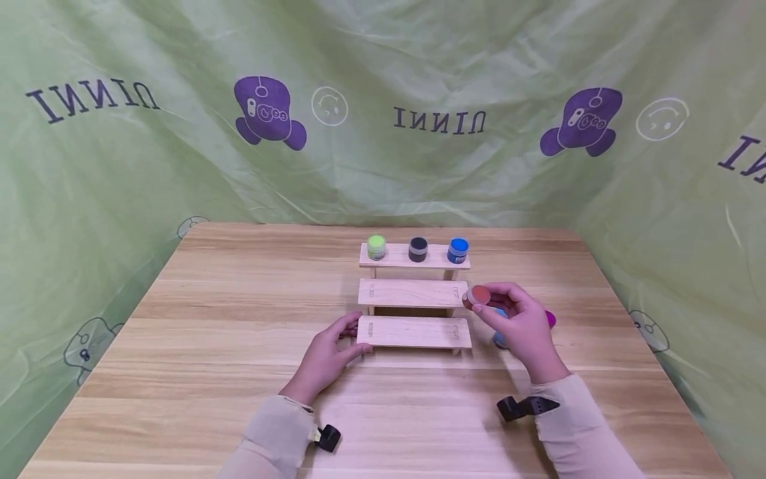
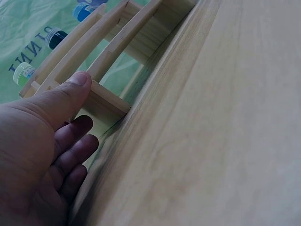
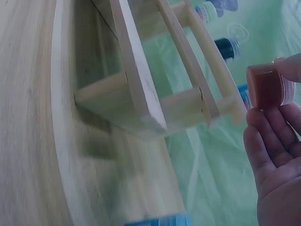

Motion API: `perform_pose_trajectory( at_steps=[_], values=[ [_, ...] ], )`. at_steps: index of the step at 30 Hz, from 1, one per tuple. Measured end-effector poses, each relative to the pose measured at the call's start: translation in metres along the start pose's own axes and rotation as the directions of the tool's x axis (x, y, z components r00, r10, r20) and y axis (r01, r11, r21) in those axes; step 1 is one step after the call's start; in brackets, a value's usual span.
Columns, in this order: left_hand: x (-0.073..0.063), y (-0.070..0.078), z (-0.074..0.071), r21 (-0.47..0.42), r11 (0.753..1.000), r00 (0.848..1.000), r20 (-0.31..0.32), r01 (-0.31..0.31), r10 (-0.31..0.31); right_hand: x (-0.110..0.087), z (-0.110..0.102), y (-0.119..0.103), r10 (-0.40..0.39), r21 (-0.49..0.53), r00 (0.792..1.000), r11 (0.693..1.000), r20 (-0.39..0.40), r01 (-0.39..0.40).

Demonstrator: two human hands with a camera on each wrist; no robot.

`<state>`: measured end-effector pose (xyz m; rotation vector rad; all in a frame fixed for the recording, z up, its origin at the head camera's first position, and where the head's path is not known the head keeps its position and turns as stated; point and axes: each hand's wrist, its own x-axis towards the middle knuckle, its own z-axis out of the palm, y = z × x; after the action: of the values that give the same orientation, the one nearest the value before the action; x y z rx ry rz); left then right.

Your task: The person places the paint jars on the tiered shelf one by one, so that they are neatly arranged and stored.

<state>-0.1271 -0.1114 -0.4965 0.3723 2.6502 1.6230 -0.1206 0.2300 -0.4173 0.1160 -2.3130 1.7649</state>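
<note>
A small jar of reddish-brown paint is pinched between the thumb and fingers of my right hand, beside the right end of the middle step. The right wrist view shows the same jar tilted on its side. My left hand grips the left end of the bottom step of a three-step wooden stand, thumb at the front corner. On the top step stand a light green jar, a black jar and a blue jar.
Partly hidden behind my right hand, a light blue jar and a magenta item are on the wooden table. A green printed cloth hangs around the back and sides.
</note>
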Motion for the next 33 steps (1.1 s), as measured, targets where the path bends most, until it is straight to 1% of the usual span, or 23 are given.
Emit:
perform_pose_trajectory(
  at_steps=[4,7,12,20,24,29,33],
  values=[
    [0.000,0.000,0.000,-0.008,1.000,1.000,0.000,-0.003,0.003,0.005,0.008,0.001,-0.034,-0.026,0.999,0.999,0.025,0.035],
    [0.001,-0.001,0.001,-0.009,1.000,1.000,0.000,-0.006,0.006,0.008,0.013,0.001,-0.056,-0.023,0.997,0.998,0.044,0.057],
    [0.000,-0.001,0.001,0.002,1.000,1.000,-0.001,-0.005,0.005,0.013,0.021,-0.001,-0.072,-0.057,0.995,0.996,0.073,0.076],
    [-0.001,0.000,0.000,0.005,1.000,1.000,-0.005,-0.006,0.006,0.019,0.034,-0.009,-0.036,-0.093,0.993,0.995,0.112,0.046],
    [-0.001,-0.001,0.000,0.001,1.000,1.000,-0.003,-0.003,0.003,0.021,0.041,-0.012,-0.029,-0.117,0.991,0.992,0.130,0.044],
    [-0.001,-0.001,0.000,0.000,1.000,1.000,-0.001,0.002,-0.002,0.025,0.050,-0.015,-0.012,-0.118,0.988,0.993,0.153,0.031],
    [-0.001,0.000,0.000,0.002,1.000,1.000,0.000,0.001,-0.001,0.028,0.058,-0.018,0.002,-0.142,0.986,0.990,0.167,0.022]
  ],
)
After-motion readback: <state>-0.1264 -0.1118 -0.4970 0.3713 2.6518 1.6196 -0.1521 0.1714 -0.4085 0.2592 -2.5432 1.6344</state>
